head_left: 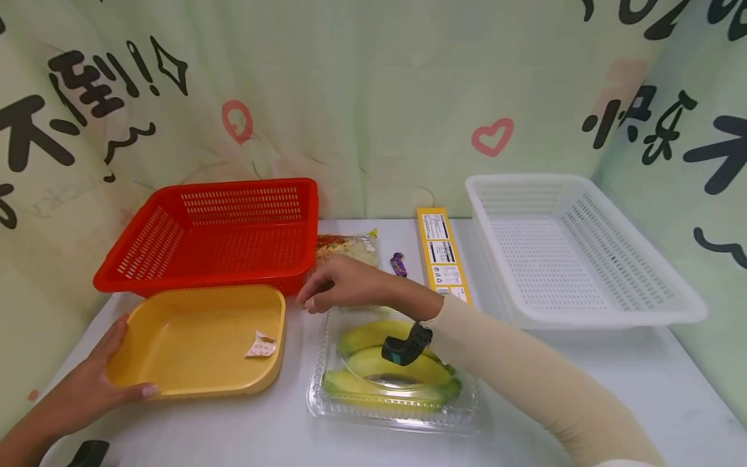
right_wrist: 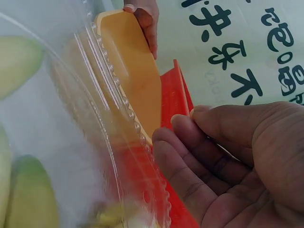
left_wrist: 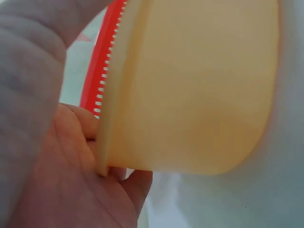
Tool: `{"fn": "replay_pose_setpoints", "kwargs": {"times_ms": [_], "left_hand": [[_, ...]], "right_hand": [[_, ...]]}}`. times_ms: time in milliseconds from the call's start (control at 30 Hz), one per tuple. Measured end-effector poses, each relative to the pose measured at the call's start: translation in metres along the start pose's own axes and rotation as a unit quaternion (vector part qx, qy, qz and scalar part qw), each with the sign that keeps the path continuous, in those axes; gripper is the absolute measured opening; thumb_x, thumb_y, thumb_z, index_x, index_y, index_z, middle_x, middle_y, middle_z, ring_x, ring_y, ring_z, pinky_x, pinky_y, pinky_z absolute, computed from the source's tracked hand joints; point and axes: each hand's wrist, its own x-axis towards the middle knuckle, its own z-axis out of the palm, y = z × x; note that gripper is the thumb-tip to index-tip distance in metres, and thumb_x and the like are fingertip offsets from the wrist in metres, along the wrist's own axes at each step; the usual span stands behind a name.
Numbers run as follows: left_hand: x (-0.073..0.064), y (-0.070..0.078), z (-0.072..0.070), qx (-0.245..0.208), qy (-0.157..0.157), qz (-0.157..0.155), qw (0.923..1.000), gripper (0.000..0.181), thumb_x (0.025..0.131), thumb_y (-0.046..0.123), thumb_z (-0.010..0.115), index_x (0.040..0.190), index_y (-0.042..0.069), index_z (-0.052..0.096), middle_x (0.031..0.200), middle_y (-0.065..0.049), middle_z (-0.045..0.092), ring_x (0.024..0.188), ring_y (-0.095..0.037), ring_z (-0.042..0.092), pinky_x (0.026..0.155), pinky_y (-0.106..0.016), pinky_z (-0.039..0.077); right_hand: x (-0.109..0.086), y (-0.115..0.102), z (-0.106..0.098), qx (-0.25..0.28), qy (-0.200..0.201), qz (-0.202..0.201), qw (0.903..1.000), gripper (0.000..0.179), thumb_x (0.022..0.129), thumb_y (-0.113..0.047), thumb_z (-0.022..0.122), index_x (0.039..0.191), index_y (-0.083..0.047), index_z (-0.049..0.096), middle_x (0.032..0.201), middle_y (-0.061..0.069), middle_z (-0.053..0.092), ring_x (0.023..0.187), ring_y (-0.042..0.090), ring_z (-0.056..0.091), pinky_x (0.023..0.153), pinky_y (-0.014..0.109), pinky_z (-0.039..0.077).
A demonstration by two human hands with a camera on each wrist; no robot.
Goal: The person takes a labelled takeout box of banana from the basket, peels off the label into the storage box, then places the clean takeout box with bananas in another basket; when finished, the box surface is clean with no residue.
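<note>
My left hand (head_left: 93, 383) grips the left end of a yellow plastic tub (head_left: 187, 350), its thumb at the front rim. In the left wrist view, the fingers (left_wrist: 137, 187) reach around the tub's end wall. A small torn white-and-pink wrapper (head_left: 260, 345) lies inside the tub, near its right end. Just right of the tub, my right hand (head_left: 344, 283) hovers with loosely curled fingers and nothing in them. Below it sits a clear plastic container (head_left: 393, 420) with several yellow bananas (head_left: 350, 338) inside, partly covered by my right wrist.
A red slotted basket (head_left: 204, 284) stands behind the tub. At the back right is a white slotted basket (head_left: 607, 318). Between them lie a food packet (head_left: 350, 245), a small purple-wrapped candy (head_left: 399, 264) and a long yellow box (head_left: 441, 250). A printed curtain (head_left: 373, 97) hangs behind.
</note>
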Motion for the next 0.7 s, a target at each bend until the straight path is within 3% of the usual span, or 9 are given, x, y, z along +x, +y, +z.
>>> {"fn": "replay_pose_setpoints", "kwargs": {"times_ms": [167, 367, 467, 633, 700], "left_hand": [[0.002, 0.004, -0.005, 0.014, -0.01, -0.002, 0.9999, 0.129, 0.081, 0.059, 0.069, 0.143, 0.003, -0.029, 0.148, -0.03, -0.028, 0.124, -0.06, 0.015, 0.092, -0.075, 0.027], [0.003, 0.015, -0.011, 0.012, 0.032, 0.025, 0.9991, 0.119, 0.086, 0.055, 0.065, 0.145, -0.006, -0.019, 0.149, -0.024, -0.033, 0.133, -0.05, -0.026, 0.092, -0.078, 0.012], [0.001, 0.025, -0.012, 0.009, 0.045, 0.045, 0.9979, 0.115, 0.087, 0.052, 0.065, 0.148, -0.002, -0.016, 0.152, -0.02, -0.03, 0.135, -0.054, -0.017, 0.09, -0.079, 0.017], [-0.004, 0.048, -0.011, -0.014, 0.021, 0.073, 0.997, 0.11, 0.088, 0.049, 0.066, 0.153, 0.013, -0.015, 0.157, -0.02, -0.02, 0.134, -0.058, 0.006, 0.088, -0.079, 0.026], [-0.007, 0.058, -0.008, -0.025, 0.014, 0.086, 0.9959, 0.107, 0.089, 0.046, 0.066, 0.154, 0.014, -0.013, 0.159, -0.021, -0.013, 0.136, -0.056, 0.008, 0.09, -0.077, 0.027]], "right_hand": [[-0.012, 0.002, -0.005, 0.006, 0.019, -0.01, 0.9998, 0.019, 0.092, -0.006, 0.066, 0.109, -0.005, 0.074, 0.092, -0.003, 0.071, 0.085, 0.015, 0.064, 0.078, 0.026, 0.055], [-0.029, 0.002, -0.009, 0.011, 0.039, -0.018, 0.999, 0.019, 0.092, -0.006, 0.067, 0.109, -0.004, 0.074, 0.094, -0.003, 0.072, 0.087, 0.013, 0.064, 0.08, 0.025, 0.054], [-0.038, 0.002, -0.011, 0.01, 0.043, -0.019, 0.9988, 0.02, 0.092, -0.007, 0.067, 0.11, -0.003, 0.074, 0.095, -0.003, 0.072, 0.087, 0.012, 0.065, 0.081, 0.025, 0.054], [-0.053, 0.004, -0.014, 0.004, 0.063, -0.033, 0.9975, 0.019, 0.091, -0.008, 0.068, 0.109, -0.003, 0.074, 0.096, -0.002, 0.072, 0.089, 0.011, 0.066, 0.083, 0.025, 0.054], [-0.061, 0.006, -0.015, 0.005, 0.071, -0.03, 0.997, 0.019, 0.092, -0.008, 0.068, 0.109, -0.003, 0.074, 0.098, -0.002, 0.072, 0.09, 0.011, 0.066, 0.083, 0.025, 0.054]]}}
